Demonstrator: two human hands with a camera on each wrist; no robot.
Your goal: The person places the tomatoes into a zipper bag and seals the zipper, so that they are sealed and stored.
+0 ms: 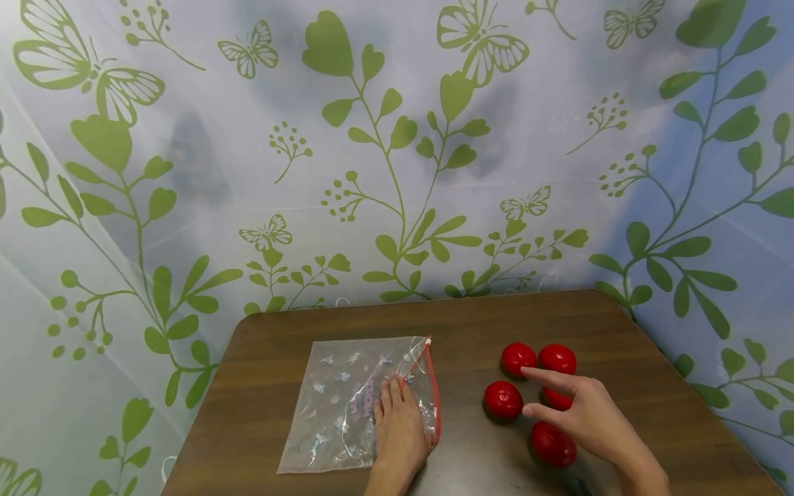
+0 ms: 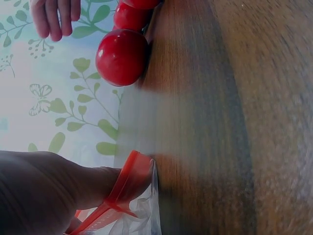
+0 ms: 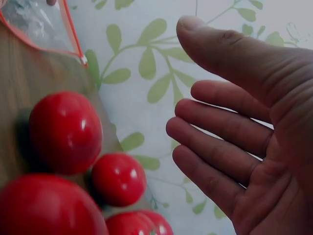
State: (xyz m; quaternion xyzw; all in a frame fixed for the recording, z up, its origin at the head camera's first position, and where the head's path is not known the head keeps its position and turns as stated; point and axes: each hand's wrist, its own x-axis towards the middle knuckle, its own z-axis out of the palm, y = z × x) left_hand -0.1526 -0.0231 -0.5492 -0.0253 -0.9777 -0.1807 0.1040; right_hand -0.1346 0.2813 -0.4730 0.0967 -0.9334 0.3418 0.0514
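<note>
A clear zip bag with a red zip edge and small printed figures lies flat on the table. My left hand rests over its mouth end, fingers stretched across the top sheet. In the left wrist view, the thumb goes under the red zip strip, and the bag's lip is pinched between thumb and fingers. My right hand hovers above several red tomatoes, fingers and thumb spread apart, holding nothing. The right wrist view shows its palm beside the tomatoes, apart from them.
The brown wooden table carries the bag left of centre and the tomatoes on the right. Behind its far edge hangs a pale curtain printed with green leaves and butterflies. The bag's white zip slider sits at the far corner.
</note>
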